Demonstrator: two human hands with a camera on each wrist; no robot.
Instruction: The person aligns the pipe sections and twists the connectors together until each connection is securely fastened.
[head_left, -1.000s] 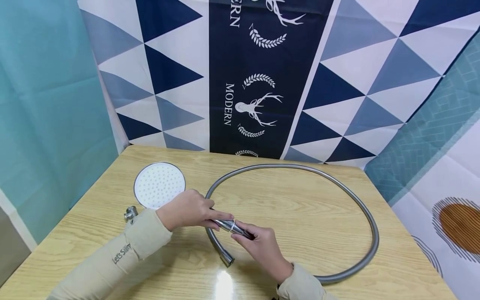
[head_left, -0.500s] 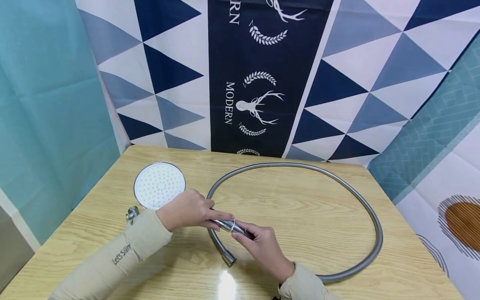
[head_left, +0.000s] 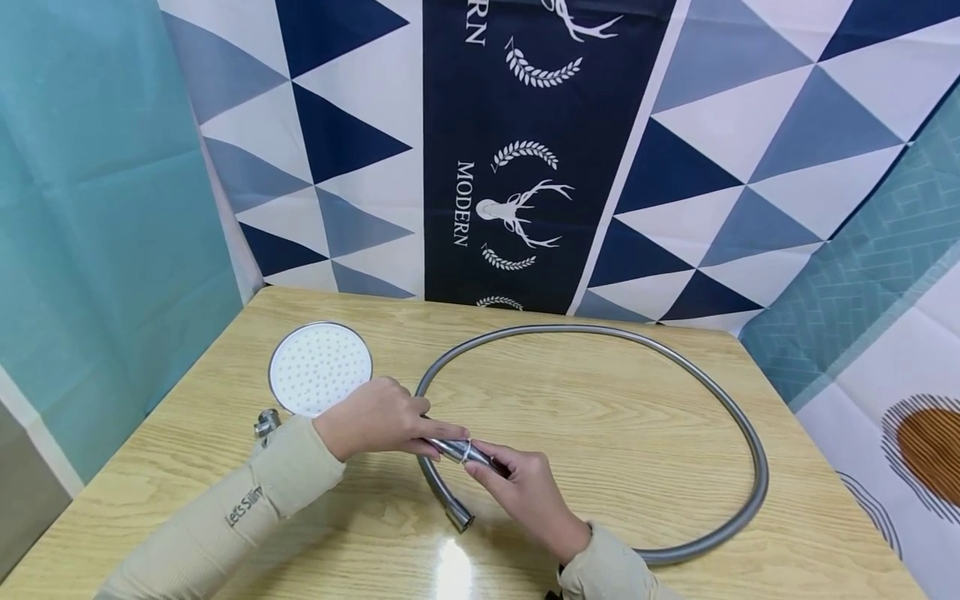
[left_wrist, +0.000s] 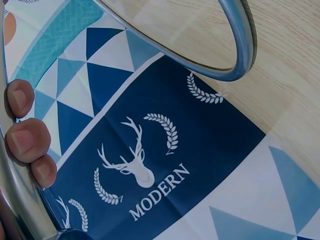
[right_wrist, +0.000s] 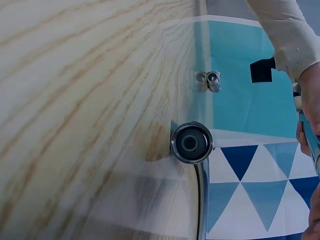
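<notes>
My left hand (head_left: 382,421) grips a chrome handle (head_left: 452,448), which points down to the right. The round white shower head (head_left: 318,368) shows just beyond this hand; where it joins the handle is hidden. In the left wrist view, fingertips (left_wrist: 30,140) curl round the smooth metal tube. Thumb and fingers of my right hand (head_left: 525,492) pinch a dark metal end piece, seemingly the hose's, meeting the handle at a pale ring (head_left: 467,451). The grey metal shower hose (head_left: 738,425) loops across the table, its other end (head_left: 461,518) lying loose below the hands.
A small chrome fitting (head_left: 266,422) lies left of the left sleeve and shows small in the right wrist view. The wooden table (head_left: 585,400) reaches back to a patterned cloth (head_left: 360,192). A teal cloth (head_left: 105,208) hangs on the left.
</notes>
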